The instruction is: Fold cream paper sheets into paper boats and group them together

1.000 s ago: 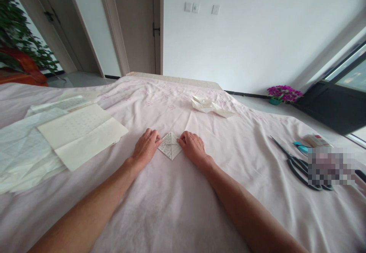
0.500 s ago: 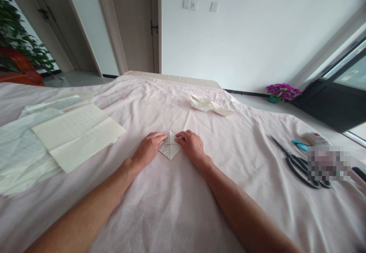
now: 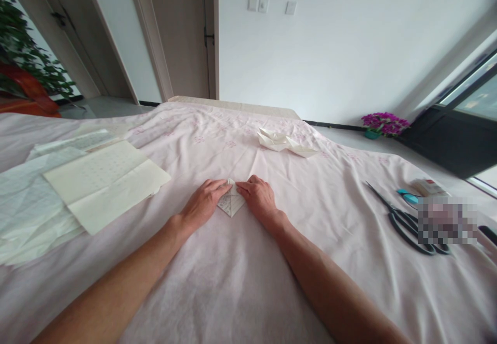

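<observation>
A small diamond of folded paper [image 3: 231, 205], printed on its left half, lies on the pink cloth [image 3: 233, 282]. My left hand [image 3: 205, 199] is closed on its left edge, thumb pressed near the upper corner. From the other side my right hand [image 3: 259, 197] pinches the right edge, its thumb close to the left one. The fingertips cover the paper's side corners and part of its top. Farther back, to the right of the hands, sit folded paper boats [image 3: 277, 141].
On the left lie several loose paper sheets [image 3: 104, 183], partly overlapping. Black-handled scissors [image 3: 404, 225] rest at the right, beside a blue-and-white item [image 3: 408, 196], a small box [image 3: 429, 187] and a blurred-out patch. A wall stands beyond the cloth's far edge.
Both thumbs have moved inward and closer together over the upper part of the folded paper, covering more of it. The other things lie where they were.
</observation>
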`<state>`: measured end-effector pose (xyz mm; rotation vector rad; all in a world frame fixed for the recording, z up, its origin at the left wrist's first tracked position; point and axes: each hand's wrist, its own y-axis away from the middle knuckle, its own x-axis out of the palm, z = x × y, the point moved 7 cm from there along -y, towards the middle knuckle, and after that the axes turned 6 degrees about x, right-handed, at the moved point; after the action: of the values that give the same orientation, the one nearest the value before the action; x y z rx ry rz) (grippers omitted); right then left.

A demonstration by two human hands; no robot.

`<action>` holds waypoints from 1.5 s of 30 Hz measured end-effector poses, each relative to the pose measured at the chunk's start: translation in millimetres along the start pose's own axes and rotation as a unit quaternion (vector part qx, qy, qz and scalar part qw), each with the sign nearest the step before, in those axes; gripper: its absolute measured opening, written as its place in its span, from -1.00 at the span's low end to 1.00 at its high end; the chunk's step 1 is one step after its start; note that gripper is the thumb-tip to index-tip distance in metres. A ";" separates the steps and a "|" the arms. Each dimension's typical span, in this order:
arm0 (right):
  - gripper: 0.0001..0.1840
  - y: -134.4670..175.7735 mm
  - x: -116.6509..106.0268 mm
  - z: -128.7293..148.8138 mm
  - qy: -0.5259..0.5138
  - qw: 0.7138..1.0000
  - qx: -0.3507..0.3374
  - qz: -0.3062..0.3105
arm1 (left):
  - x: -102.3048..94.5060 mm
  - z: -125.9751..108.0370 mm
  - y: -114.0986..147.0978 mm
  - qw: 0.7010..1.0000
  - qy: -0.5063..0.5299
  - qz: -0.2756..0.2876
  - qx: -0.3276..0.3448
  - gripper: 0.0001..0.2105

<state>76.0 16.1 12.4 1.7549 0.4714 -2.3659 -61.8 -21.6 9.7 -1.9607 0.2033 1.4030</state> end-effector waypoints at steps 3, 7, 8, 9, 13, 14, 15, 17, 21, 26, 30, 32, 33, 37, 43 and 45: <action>-0.69 -0.4 1.9 -1.2 0.000 1.000 0.000 0.000 | 2.6 -4.5 -1.6 0.999 -0.027 0.019 0.018 -0.63; -0.68 -0.5 4.0 -3.4 -0.006 1.000 0.006 -0.006 | 5.9 -11.3 -3.0 0.997 -0.047 0.042 0.043 -0.63; -0.68 -0.2 4.7 -3.7 -0.005 1.000 0.008 -0.006 | 6.6 -12.6 -3.0 0.996 -0.053 0.048 0.049 -0.62; -0.68 0.3 5.1 -3.9 -0.002 1.000 0.012 -0.008 | 7.4 -13.8 -3.0 0.995 -0.059 0.053 0.055 -0.61; -0.65 2.7 4.5 -3.4 0.019 0.999 0.023 -0.036 | 11.7 -16.6 -2.6 0.992 -0.064 0.073 0.085 -0.58; -0.64 3.1 4.4 -3.6 0.023 0.998 0.025 -0.043 | 13.1 -16.6 -2.5 0.991 -0.060 0.078 0.092 -0.57; -0.63 3.2 4.7 -3.9 0.027 0.998 0.027 -0.048 | 14.6 -16.2 -2.5 0.990 -0.056 0.083 0.096 -0.56; -0.60 3.1 5.9 -5.4 0.030 0.998 0.027 -0.053 | 17.2 -14.2 -2.6 0.990 -0.049 0.093 0.096 -0.54; -0.56 2.9 7.5 -11.6 0.040 0.997 0.027 -0.052 | 20.5 -10.0 -1.5 0.987 -0.050 0.127 0.085 -0.51; -0.55 6.3 6.7 -18.5 0.049 0.998 0.032 -0.035 | 18.2 -10.3 1.1 0.984 -0.050 0.151 0.078 -0.47; -0.52 10.1 9.6 -16.7 0.046 0.998 0.045 -0.028 | 18.2 -13.2 1.7 0.984 -0.061 0.152 0.071 -0.47; -0.46 11.3 13.2 -13.1 0.042 0.998 0.048 -0.022 | 19.4 -14.1 2.1 0.983 -0.067 0.156 0.066 -0.46; -0.43 11.5 15.0 -11.5 0.039 0.998 0.049 -0.018 | 20.0 -14.2 2.4 0.983 -0.068 0.158 0.065 -0.46; -0.48 10.0 18.4 -12.4 0.029 0.998 0.050 0.005 | 19.2 -13.5 2.8 0.983 -0.059 0.160 0.064 -0.46; -0.49 6.4 16.1 -24.7 0.022 0.998 0.047 0.026 | 9.7 -10.4 -12.0 0.987 -0.007 0.150 0.051 -0.60; -0.50 5.5 16.2 -27.2 0.012 0.998 0.050 0.028 | 7.1 -9.2 -22.9 0.990 0.012 0.137 0.040 -0.69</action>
<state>97.3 21.1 -10.9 1.8158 0.3073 -2.3700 -40.4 -8.6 15.2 -1.9396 0.5496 1.5169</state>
